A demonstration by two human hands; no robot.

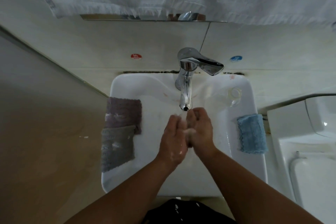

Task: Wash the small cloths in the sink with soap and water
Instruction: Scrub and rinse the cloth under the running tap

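Under the tap [185, 96], left hand [173, 138] and right hand [200, 129] meet palm to palm, wet, fingers loose, no cloth held; purple cloth [123, 112] and grey cloth [117, 147] lie on the sink [127, 82] left rim, blue cloth [251, 133] on the right rim, none in the basin, so washed or pending, can't tell.

Sink [254, 165] rim: overlapping cloths [120, 127] L, lone cloth [251, 133] R.

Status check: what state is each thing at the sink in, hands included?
left hand: wet, open, against right hand
right hand: open, under the spout
faucet: lever swung toward blue sticker
purple cloth: flat on left rim of sink
gray cloth: left rim, overlapping purple cloth
blue cloth: flat on right rim
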